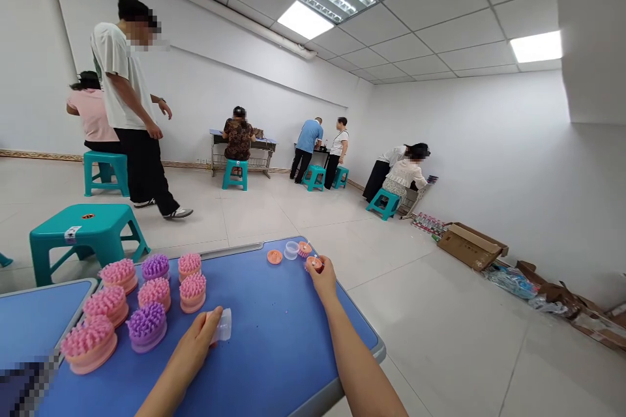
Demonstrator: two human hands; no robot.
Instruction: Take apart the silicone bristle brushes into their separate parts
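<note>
My left hand (199,337) is closed around a clear plastic cup (223,324) held on its side above the blue table (259,365). At the far right corner, the fingers of my right hand (325,279) pinch a round orange brush part (313,264) with a pale centre. Close by stands a similar orange brush part (304,247), its bristles pointing down. Beside it are a clear round cup (291,250) and a flat orange disc (274,257). On the left, several pink bristled brushes (105,305) and purple brushes (147,326) stand bristles up.
A second blue table (39,313) adjoins on the left, with a teal stool (83,225) behind it. One person (127,78) walks past there. Other people sit or stand at desks along the walls. A cardboard box (472,245) and plastic bags (511,281) lie on the right floor.
</note>
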